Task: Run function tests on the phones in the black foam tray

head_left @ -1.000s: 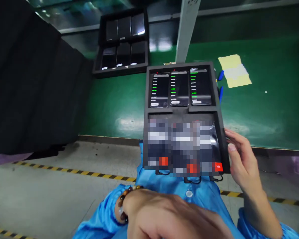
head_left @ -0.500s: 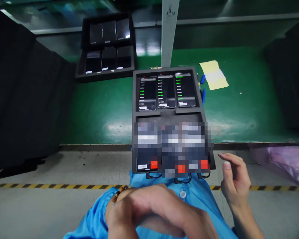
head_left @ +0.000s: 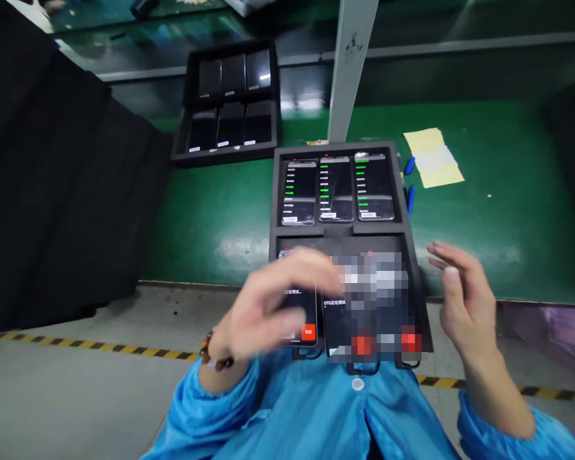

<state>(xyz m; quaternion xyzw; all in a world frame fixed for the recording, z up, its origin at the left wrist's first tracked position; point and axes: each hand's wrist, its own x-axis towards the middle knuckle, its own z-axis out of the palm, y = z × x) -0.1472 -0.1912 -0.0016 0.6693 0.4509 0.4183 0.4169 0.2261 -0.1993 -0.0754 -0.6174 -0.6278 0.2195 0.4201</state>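
Note:
A black foam tray [head_left: 338, 232] holds two rows of smartphones and overhangs the bench's front edge. My left hand [head_left: 263, 303] hovers, slightly blurred, over the front-left smartphone [head_left: 297, 313], thumb and fingers apart with nothing between them. It hides part of that screen. Short black cables [head_left: 364, 369] with angled plugs stick out at the front phones' lower ends. Red squares show on the front screens, and the middle and right ones are partly pixelated. Back-row smartphones [head_left: 336, 191] display lists with some green lines. To the tray's right, my right hand [head_left: 469, 303] is raised, empty, fingers loosely extended.
Another black tray [head_left: 177, 153] with dark-screened phones stands at the back left of the green bench [head_left: 211, 230]. A grey post [head_left: 349, 70] rises behind the near tray. Blue pens [head_left: 411, 201] and yellow paper [head_left: 434, 156] lie right. Black cloth [head_left: 67, 191] hangs left.
My left hand has swung from low in front of my body up over the front-left phone. My right hand has risen slightly. The view has shifted, so the trays appear farther right and lower.

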